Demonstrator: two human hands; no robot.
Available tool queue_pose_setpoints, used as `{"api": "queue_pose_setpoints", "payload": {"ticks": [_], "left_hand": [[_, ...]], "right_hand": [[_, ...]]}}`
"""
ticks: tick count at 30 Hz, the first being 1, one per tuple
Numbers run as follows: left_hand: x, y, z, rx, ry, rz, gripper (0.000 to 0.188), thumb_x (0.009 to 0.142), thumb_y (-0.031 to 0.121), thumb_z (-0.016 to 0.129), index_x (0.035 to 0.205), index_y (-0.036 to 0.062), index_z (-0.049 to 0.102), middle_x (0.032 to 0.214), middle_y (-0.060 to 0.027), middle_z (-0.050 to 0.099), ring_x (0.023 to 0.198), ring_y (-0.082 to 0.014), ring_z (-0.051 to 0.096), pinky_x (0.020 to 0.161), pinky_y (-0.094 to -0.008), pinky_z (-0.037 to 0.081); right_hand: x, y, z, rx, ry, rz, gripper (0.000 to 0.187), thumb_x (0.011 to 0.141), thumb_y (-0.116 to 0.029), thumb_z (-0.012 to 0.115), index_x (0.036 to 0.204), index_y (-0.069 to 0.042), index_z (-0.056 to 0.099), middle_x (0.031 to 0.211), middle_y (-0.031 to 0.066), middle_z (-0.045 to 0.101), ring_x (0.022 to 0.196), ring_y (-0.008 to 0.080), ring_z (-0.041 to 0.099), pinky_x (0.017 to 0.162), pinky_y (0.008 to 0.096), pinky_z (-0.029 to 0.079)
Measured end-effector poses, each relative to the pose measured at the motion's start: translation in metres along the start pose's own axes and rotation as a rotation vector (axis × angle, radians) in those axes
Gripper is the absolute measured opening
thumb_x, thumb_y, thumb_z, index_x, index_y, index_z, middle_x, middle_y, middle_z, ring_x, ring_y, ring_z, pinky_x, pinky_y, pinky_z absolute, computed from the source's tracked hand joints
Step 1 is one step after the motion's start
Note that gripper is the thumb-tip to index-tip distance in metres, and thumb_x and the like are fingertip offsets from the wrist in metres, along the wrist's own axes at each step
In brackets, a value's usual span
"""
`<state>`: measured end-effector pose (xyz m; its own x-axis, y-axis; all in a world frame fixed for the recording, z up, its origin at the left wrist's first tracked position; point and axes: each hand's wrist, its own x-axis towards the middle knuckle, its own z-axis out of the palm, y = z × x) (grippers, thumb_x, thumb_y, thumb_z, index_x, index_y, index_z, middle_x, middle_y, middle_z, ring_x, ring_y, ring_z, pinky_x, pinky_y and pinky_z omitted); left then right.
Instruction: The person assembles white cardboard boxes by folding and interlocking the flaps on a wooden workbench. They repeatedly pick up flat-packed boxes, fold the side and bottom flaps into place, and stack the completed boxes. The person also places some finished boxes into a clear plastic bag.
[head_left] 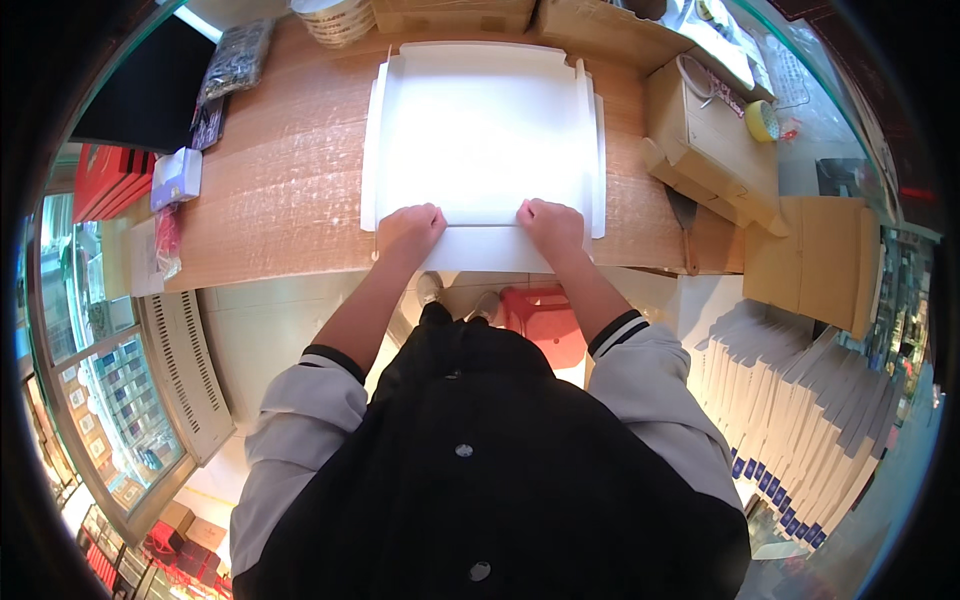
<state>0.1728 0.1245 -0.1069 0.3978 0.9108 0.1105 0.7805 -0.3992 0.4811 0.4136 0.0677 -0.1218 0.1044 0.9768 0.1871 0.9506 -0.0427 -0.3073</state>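
A white cardboard box blank [485, 130] lies on the wooden table, its side flaps partly raised along the left and right edges. A crease runs across its near end, and the near flap [485, 250] reaches toward the table's front edge. My left hand [411, 232] is closed at the near left corner of the blank, fingers curled at the crease. At the near right corner my right hand [553, 229] is closed in the same way. The undersides of both hands and most fingertips are hidden.
Brown cartons [710, 140] and a yellow tape roll [762, 121] stand at the right of the wooden table [270, 180]. Tape rolls [335, 20] sit at the back. Below the table are a red stool [545, 325] and, at right, a row of white flat boxes [800, 400].
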Motion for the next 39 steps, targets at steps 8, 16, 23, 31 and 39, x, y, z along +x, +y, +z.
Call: {"api": "queue_pose_setpoints", "payload": {"ticks": [8,16,23,31,39], "left_hand": [[-0.006,0.019,-0.014,-0.014,0.088,0.079,0.033,0.082,0.026,0.068,0.108,0.0094,0.058,0.104,-0.0128,0.062,0.098,-0.0281,0.059,0.084,-0.0432,0.045],[0.011,0.040,-0.018,-0.003,-0.232,0.367,0.029,0.081,0.022,0.068,0.106,0.0071,0.062,0.107,-0.0104,0.065,0.104,-0.0292,0.059,0.093,-0.0419,0.043],[-0.008,0.043,-0.062,-0.087,-0.158,0.346,0.023,0.085,0.022,0.066,0.103,0.0083,0.064,0.095,-0.0089,0.067,0.093,-0.0287,0.062,0.085,-0.0406,0.046],[-0.023,0.048,-0.067,-0.043,-0.141,0.367,0.014,0.084,0.019,0.065,0.091,0.0084,0.059,0.082,-0.0081,0.065,0.081,-0.0281,0.062,0.076,-0.0411,0.045],[-0.028,0.066,-0.061,0.020,-0.254,0.274,0.015,0.079,0.010,0.066,0.092,0.0074,0.062,0.086,-0.0098,0.066,0.083,-0.0293,0.062,0.077,-0.0414,0.046]], "right_hand": [[-0.011,0.017,-0.036,0.746,0.161,0.497,0.013,0.088,-0.017,0.060,0.089,-0.004,0.063,0.074,0.0110,0.063,0.065,0.0225,0.060,0.063,0.0350,0.048],[-0.065,0.074,-0.041,0.935,0.065,0.522,0.026,0.090,-0.001,0.056,0.115,-0.001,0.057,0.099,0.0077,0.062,0.093,0.0164,0.061,0.078,0.0288,0.050],[-0.074,0.035,-0.086,1.301,0.001,0.255,0.021,0.095,-0.002,0.054,0.116,0.000,0.054,0.102,0.0094,0.065,0.090,0.0192,0.066,0.081,0.0319,0.054],[-0.074,0.032,-0.105,1.139,-0.361,0.503,0.012,0.094,-0.008,0.054,0.100,0.000,0.060,0.084,0.0092,0.067,0.079,0.0182,0.066,0.072,0.0307,0.054],[-0.074,0.010,-0.104,0.193,-0.225,-0.119,0.010,0.085,-0.012,0.055,0.086,-0.002,0.058,0.083,0.0160,0.062,0.082,0.0362,0.061,0.074,0.0447,0.050]]}}
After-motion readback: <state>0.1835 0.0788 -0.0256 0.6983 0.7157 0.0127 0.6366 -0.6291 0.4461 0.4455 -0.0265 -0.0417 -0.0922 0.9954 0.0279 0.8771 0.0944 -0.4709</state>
